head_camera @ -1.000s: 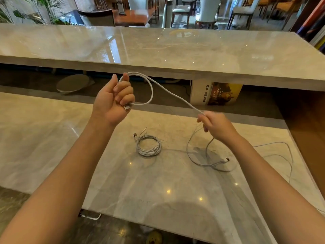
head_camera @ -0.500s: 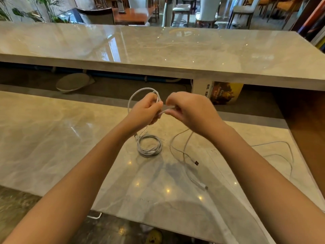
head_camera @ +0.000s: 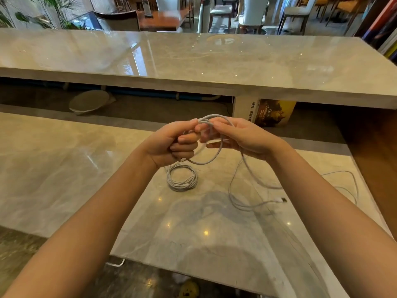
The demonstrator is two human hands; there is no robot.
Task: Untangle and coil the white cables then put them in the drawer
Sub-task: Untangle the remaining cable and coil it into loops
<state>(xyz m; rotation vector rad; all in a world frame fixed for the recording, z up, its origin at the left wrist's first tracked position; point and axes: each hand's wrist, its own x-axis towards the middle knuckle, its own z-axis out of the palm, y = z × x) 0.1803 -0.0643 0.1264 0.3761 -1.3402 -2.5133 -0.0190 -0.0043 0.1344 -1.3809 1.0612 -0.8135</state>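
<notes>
left hand [head_camera: 169, 143]: clenched on round loops of thin white cable [head_camera: 211, 158]
right hand [head_camera: 238, 134]: pinching loop top, slack trailing below
coiled cable [head_camera: 182, 177]: tight ring under left hand on glossy marble surface [head_camera: 64, 168]

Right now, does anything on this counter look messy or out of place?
Yes. Loose white cable sprawls in slack loops on the right of the counter, its plug lying free. The finished coil beside it sits neat.
</notes>
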